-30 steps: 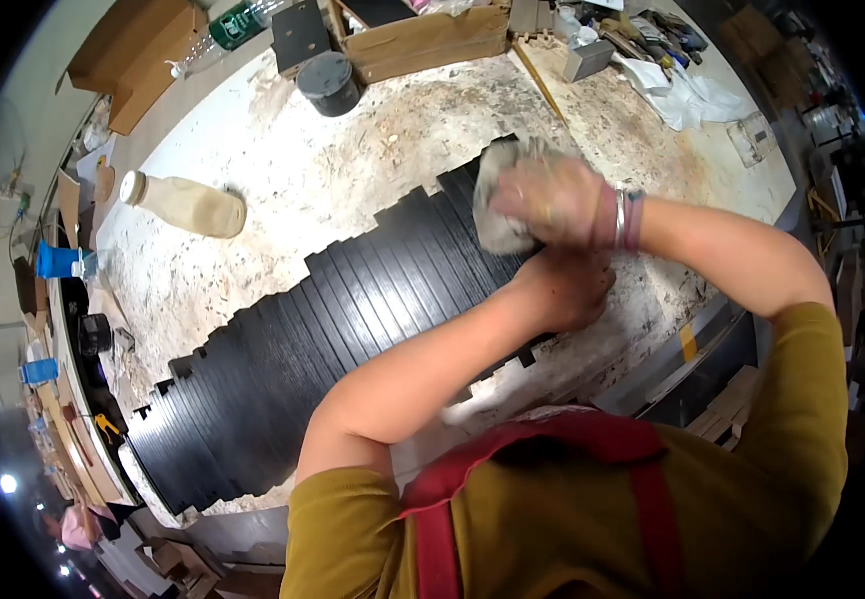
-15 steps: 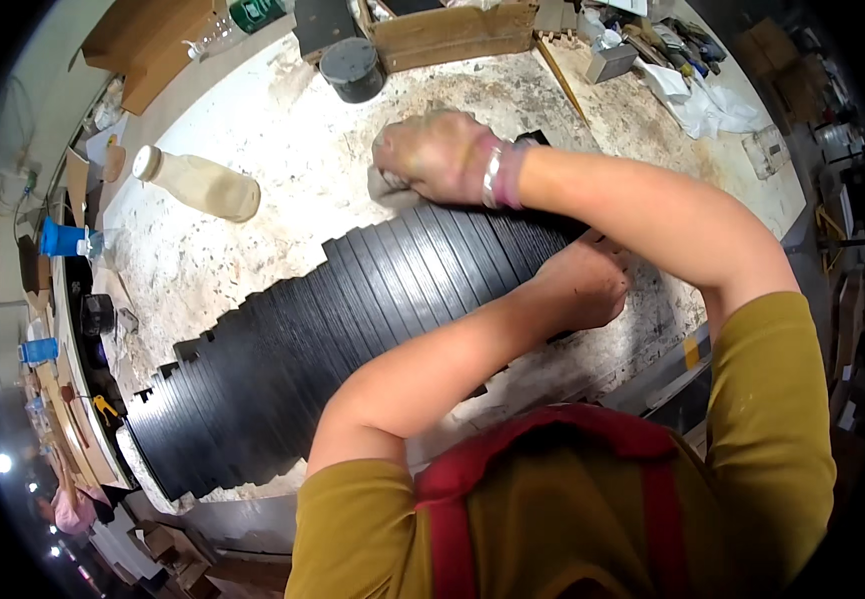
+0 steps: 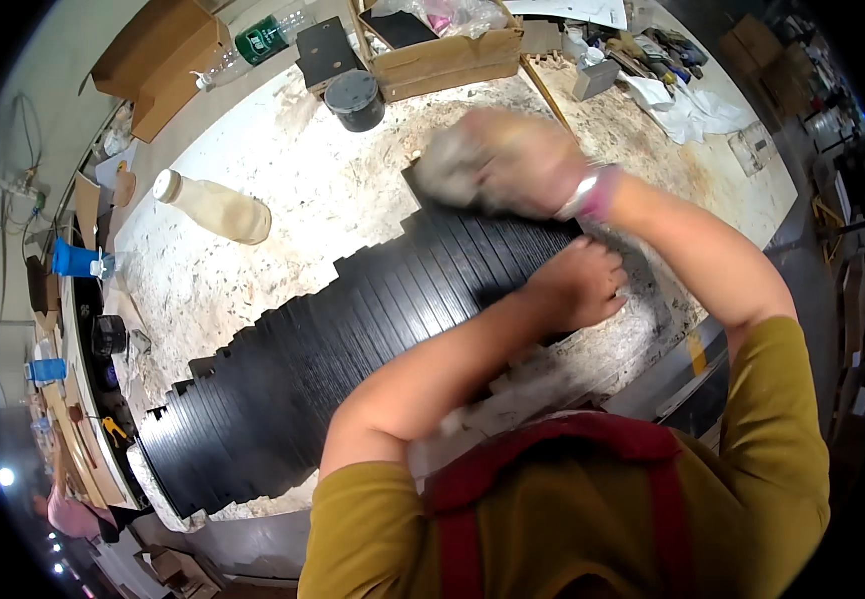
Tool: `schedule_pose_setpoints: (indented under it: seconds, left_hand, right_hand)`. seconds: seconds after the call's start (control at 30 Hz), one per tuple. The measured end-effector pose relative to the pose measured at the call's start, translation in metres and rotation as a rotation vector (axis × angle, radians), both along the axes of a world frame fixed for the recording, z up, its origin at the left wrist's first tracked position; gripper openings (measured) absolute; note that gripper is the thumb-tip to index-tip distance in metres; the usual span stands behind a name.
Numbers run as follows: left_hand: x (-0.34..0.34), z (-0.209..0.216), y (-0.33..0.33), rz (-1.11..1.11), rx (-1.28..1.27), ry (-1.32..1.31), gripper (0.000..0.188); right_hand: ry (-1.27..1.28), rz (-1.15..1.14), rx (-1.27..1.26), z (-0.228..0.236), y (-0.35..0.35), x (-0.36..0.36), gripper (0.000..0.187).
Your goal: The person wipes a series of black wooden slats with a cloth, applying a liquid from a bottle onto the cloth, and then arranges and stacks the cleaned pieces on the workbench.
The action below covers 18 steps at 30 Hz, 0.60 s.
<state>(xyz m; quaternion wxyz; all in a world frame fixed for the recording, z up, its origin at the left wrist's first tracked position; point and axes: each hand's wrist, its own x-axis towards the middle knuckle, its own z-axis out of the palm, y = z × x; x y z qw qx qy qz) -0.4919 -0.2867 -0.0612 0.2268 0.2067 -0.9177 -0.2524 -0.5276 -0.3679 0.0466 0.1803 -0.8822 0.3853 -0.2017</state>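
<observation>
Many narrow black strips (image 3: 313, 349) lie side by side in a long row across the worktable, their ends uneven. Over the row's far right part, my right hand (image 3: 527, 165) is closed on a greyish wad like a rag (image 3: 449, 168); both are blurred by motion. My left hand (image 3: 584, 285) rests at the row's right end, its fingers bent and slightly apart with nothing seen in them. My left forearm crosses above the strips. The strips under the right hand are partly hidden.
On the pale, stained worktable (image 3: 303, 240) lie a bottle of cream-coloured liquid (image 3: 215, 208) at left and a dark round tub (image 3: 355, 100) at the back. Behind are a cardboard tray (image 3: 447, 65), a green-labelled bottle (image 3: 261, 40), a grey block (image 3: 595, 80) and scattered tools (image 3: 667, 55).
My right hand has swept rightward with the rag, uncovering the far ends of some strips. My left hand's fingers have loosened from a tighter curl. The whole view has shifted slightly.
</observation>
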Motion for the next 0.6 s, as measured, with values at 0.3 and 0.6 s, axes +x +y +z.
schedule_pose_setpoints:
  seconds: [0.3, 0.6]
  left_hand:
    - [0.158, 0.004, -0.076, 0.782, 0.098, -0.194, 0.042]
    - [0.129, 0.027, -0.054, 0.755, -0.016, -0.293, 0.041]
  right_hand:
    - [0.165, -0.514, 0.581, -0.064, 0.067, -0.136, 0.056]
    - [0.036, -0.467, 0.412, -0.13, 0.08, -0.151, 0.059]
